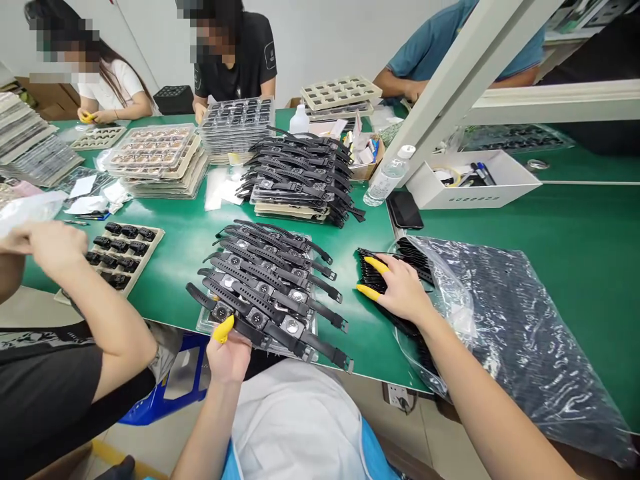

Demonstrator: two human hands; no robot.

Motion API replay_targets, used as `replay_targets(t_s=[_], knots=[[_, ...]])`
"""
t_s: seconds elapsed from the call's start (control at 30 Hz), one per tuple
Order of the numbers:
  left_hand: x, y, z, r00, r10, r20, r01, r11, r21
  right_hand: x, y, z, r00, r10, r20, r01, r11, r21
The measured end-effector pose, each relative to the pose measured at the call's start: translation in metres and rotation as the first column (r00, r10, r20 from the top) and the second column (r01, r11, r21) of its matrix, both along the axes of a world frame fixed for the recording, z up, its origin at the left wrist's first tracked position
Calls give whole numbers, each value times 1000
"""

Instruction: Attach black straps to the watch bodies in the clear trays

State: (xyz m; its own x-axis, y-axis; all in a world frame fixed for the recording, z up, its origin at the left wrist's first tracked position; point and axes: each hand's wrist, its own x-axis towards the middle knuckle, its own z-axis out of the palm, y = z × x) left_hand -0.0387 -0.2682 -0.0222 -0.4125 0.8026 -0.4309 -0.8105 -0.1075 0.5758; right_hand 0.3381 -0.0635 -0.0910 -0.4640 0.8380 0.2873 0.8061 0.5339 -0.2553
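A clear tray (203, 323) at the table's near edge carries rows of black smartwatches (257, 319), backs up, their straps spread out. My left hand (230, 350) holds the tray's near left corner, its yellow-covered thumb on top beside a watch; its other fingers are mostly hidden. To the right, my right hand (403, 290) rests over a packed row of thin black strips (367, 267), which look like watch straps. Two yellow-covered digits stretch apart across them. These strips lie at the mouth of a large clear plastic bag (520, 333) full of dark pieces.
Behind the tray stands a stack of trays with strapped watches (300, 167). A water bottle (390, 177), phone (405, 210) and white box of pens (475, 180) are at right. A co-worker's arm (100, 287) reaches in from the left, near a watch tray (145, 257). Others sit opposite.
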Motion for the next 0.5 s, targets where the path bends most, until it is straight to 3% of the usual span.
replay_targets(t_s=[0.13,0.3,0.4,0.5], knots=[[-10,7,27,999,31,-31,-29,998,56,0,1,-1,1000,5,-2,-5,1000,14],[-21,31,75,980,101,-170,-80,989,123,-3,1,3,1000,7,-6,-7,1000,9],[-29,68,103,959,123,-254,-78,980,181,-5,1,6,1000,-2,-12,2,1000,-2],[-33,132,124,941,91,-327,0,964,267,-7,2,9,1000,-9,-11,9,1000,0]])
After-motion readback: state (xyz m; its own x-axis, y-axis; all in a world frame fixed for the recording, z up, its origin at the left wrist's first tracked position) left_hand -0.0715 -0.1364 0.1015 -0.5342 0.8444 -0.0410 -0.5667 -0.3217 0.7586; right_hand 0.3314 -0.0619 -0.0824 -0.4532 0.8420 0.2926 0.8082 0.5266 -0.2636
